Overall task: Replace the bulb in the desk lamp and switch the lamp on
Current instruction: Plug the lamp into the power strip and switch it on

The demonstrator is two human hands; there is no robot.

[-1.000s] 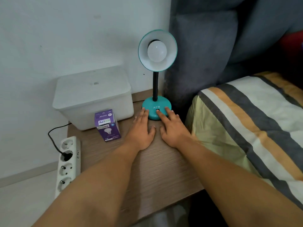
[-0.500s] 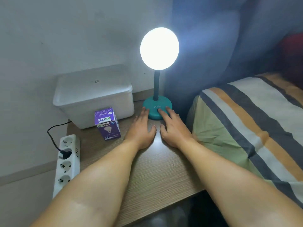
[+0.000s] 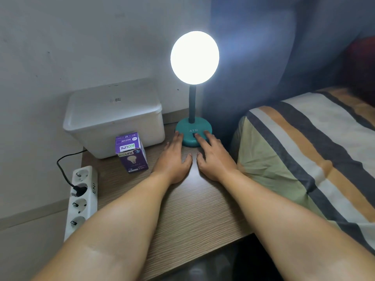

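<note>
Head view. Landmark: desk lamp point(image 3: 193, 130), teal round base at the far edge of the wooden tabletop point(image 3: 188, 209), dark neck upright, head lit and glaring white so the bulb itself cannot be made out. Left of the lamp base: white lidded bin point(image 3: 113, 118) against the wall. In front of the bin, left of the lamp: purple bulb box point(image 3: 131, 153), upright, print reads "ECOLINK". Further left, off the tabletop edge: white power strip point(image 3: 82, 199), marked "ENI", one black plug point(image 3: 78, 188) seated in it. Right of the lamp: bed point(image 3: 304, 155) with striped cover; grey headboard point(image 3: 263, 47) behind.

Left hand point(image 3: 174, 159): flat, palm down, fingers spread, tips touching the base's left rim; grips nothing. Right hand point(image 3: 213, 157): flat, open, fingertips on the base by the dark switch point(image 3: 194, 135); grips nothing. Thumbs nearly meet.

Base lettering: "ATN".
</note>
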